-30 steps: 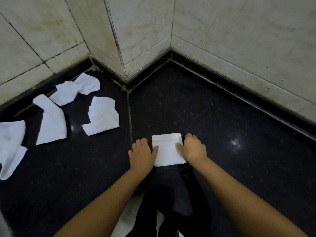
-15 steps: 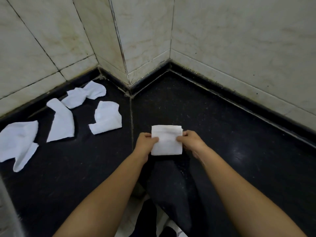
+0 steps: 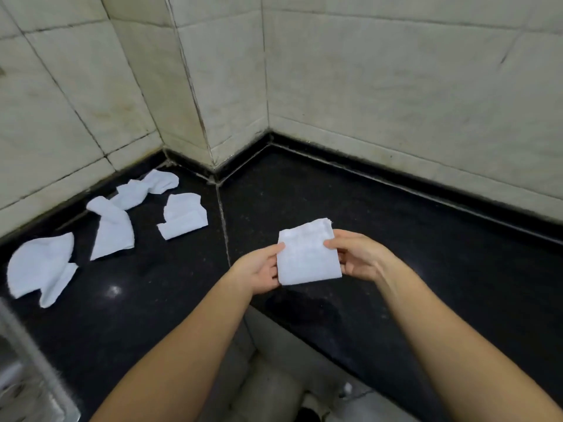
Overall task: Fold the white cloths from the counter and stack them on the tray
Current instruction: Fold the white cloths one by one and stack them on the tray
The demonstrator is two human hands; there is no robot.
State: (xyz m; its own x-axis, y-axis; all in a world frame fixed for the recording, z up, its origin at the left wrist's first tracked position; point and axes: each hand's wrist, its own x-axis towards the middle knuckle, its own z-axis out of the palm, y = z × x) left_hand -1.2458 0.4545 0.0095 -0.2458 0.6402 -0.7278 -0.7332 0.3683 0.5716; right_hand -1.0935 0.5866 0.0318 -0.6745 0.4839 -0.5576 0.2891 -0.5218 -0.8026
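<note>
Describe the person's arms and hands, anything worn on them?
Both forearms are bare as far as the picture shows, with no sleeves in view. The left hand and right hand wear no gloves, and no rings, watch or bracelets show. The upper arms are out of frame.

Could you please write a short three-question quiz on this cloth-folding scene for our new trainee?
1. True or false: the folded cloth lies flat on the black counter.
2. How many white cloths lie loose on the counter to the person's left? A) two B) four C) six
3. Fill in: the folded cloth is held on one side by the left hand and on the other by the ____ hand.

Key:
1. False; both hands hold it up off the counter.
2. B; a far cloth, a long cloth, a near-seam cloth and a leftmost cloth.
3. right
</note>
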